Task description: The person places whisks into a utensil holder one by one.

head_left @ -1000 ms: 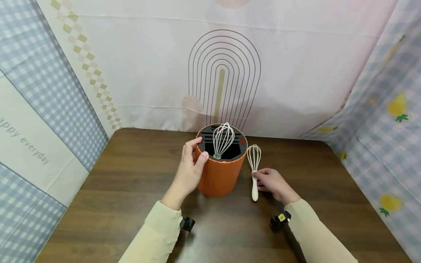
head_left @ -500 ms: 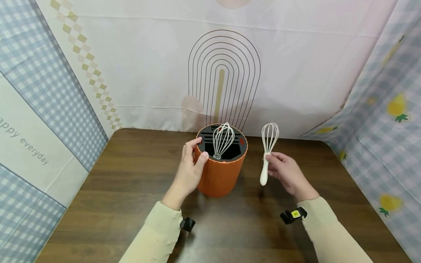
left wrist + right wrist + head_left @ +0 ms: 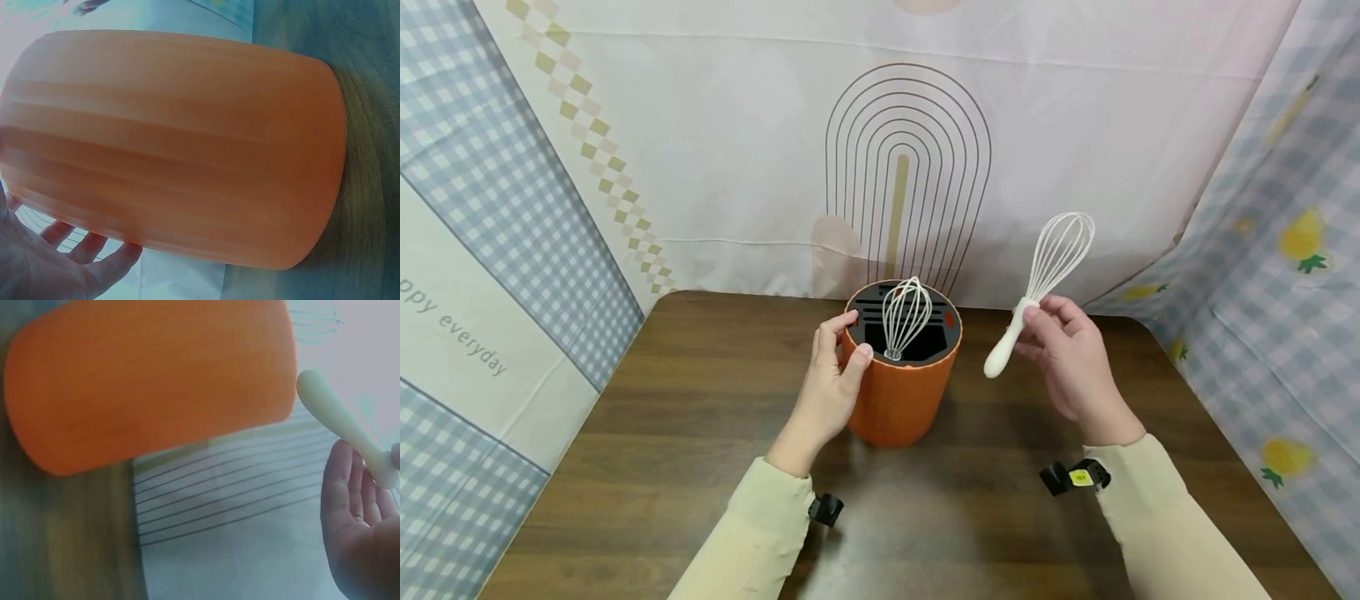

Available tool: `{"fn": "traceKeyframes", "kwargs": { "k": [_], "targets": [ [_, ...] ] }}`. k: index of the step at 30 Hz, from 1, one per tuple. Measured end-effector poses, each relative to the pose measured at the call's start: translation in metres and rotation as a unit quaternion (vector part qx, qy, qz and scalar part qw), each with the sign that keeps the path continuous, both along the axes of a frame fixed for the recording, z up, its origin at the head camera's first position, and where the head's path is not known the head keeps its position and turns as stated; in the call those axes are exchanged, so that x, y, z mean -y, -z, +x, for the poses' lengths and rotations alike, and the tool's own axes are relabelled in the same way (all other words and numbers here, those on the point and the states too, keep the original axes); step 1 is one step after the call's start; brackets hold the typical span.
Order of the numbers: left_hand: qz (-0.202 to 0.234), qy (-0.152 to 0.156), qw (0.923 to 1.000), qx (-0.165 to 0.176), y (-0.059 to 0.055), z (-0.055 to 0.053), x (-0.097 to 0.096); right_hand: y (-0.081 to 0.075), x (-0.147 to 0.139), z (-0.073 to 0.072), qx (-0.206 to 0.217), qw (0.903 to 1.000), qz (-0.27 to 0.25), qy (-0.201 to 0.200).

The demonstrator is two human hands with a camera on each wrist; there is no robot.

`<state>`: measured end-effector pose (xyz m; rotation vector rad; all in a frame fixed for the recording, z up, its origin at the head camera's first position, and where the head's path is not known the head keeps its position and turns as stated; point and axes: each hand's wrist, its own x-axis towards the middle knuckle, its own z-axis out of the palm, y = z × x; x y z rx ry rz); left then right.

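Observation:
An orange knife holder (image 3: 895, 408) with a slotted black top stands upright on the table. My left hand (image 3: 829, 383) holds it at the left of its rim, thumb in front, fingers round the side; the left wrist view has the fingers (image 3: 112, 265) against the wall. One whisk (image 3: 892, 353) stands in the big opening, wire head up, its handle hidden inside. Right of the holder, my right hand (image 3: 1069, 358) pinches a second whisk, white-handled (image 3: 1009, 340), near the top of its handle. It is raised off the table, wires up and leaning right, handle end (image 3: 312, 387) toward the holder.
The brown wooden table (image 3: 700, 467) backs onto a white printed cloth (image 3: 737, 150). Checked cloths hang at the left (image 3: 445, 467) and at the right (image 3: 1225, 333). Red spots show on the holder's top.
My right hand has lifted the whisk from beside the holder, up and to the right, tilting its wire head rightward. The left hand and the holder have stayed put.

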<state>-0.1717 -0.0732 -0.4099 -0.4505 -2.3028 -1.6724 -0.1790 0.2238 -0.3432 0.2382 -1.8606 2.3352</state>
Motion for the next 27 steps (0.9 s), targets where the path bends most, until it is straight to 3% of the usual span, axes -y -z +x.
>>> {"fn": "traceKeyframes", "kwargs": {
  "k": [8, 15, 22, 27],
  "targets": [
    [-0.002, -0.001, 1.0000, -0.003, 0.001, -0.002, 0.000, -0.013, 0.018, 0.002, -0.066, 0.9958, -0.058, 0.025],
    [-0.003, -0.002, 1.0000, -0.005, 0.000, -0.003, 0.000, -0.019, 0.035, 0.001, -0.087, 0.9925, -0.078, 0.036],
    [-0.006, -0.002, 1.0000, -0.005, 0.000, -0.002, 0.000, -0.015, 0.052, -0.002, -0.095, 0.9927, -0.070, 0.027],
    [-0.005, -0.003, 1.0000, -0.001, 0.002, -0.001, 0.000, -0.006, 0.063, -0.004, -0.101, 0.9943, -0.022, 0.026]
  ]
}}
